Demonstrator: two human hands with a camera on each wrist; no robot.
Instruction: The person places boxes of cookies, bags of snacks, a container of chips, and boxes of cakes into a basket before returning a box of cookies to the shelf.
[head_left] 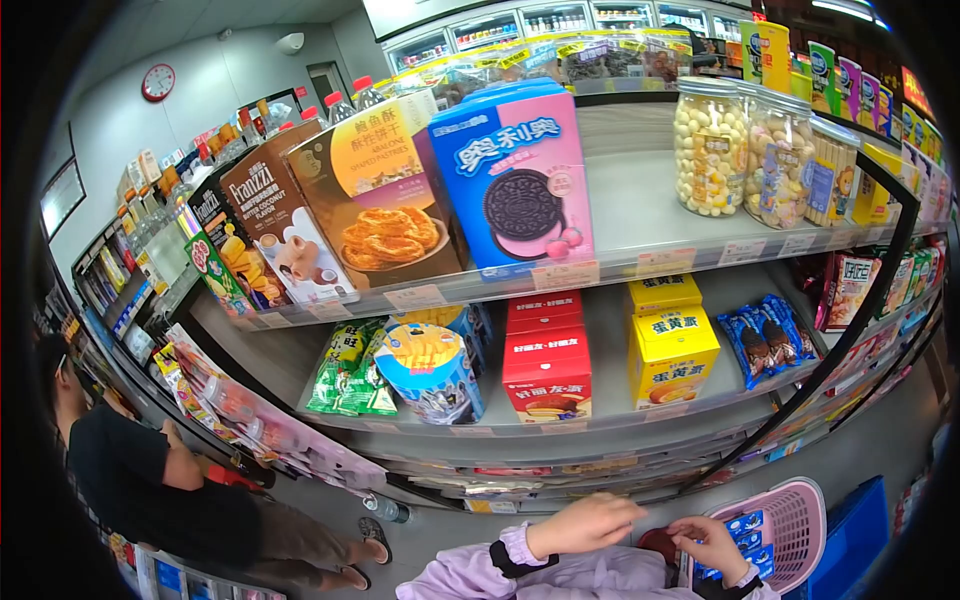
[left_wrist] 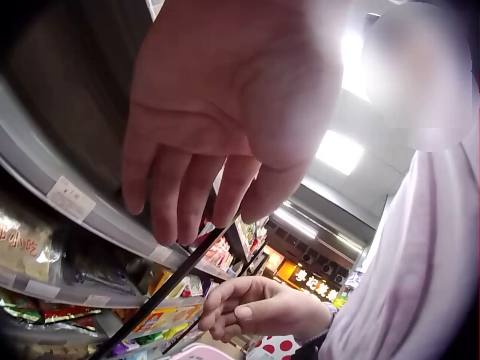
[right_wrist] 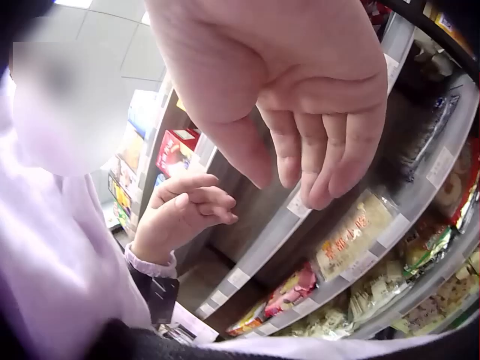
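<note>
Both hands are empty, held in front of the body below the shelves. My left hand (head_left: 590, 525) reaches across with loosely extended fingers; its palm (left_wrist: 225, 90) fills the top of the left wrist view. Close to its right, my right hand (head_left: 708, 545) has relaxed, slightly bent fingers, and its palm (right_wrist: 300, 67) shows in the right wrist view. Beside the right hand stands a pink plastic basket (head_left: 806, 500) with several blue packs (head_left: 762, 562) inside. Ahead, the upper shelf (head_left: 640, 235) bears a blue and pink Oreo box (head_left: 515, 190) and a box of abalone shaped pastries (head_left: 370, 200).
Red pie boxes (head_left: 547, 365), yellow pie boxes (head_left: 672, 355) and blue snack packs (head_left: 765, 340) sit on the shelf below. Candy jars (head_left: 708, 150) stand upper right. A blue bin (head_left: 850, 540) is right of the basket. Another person (head_left: 150, 460) stands at left, near a bottle (head_left: 388, 510) on the floor.
</note>
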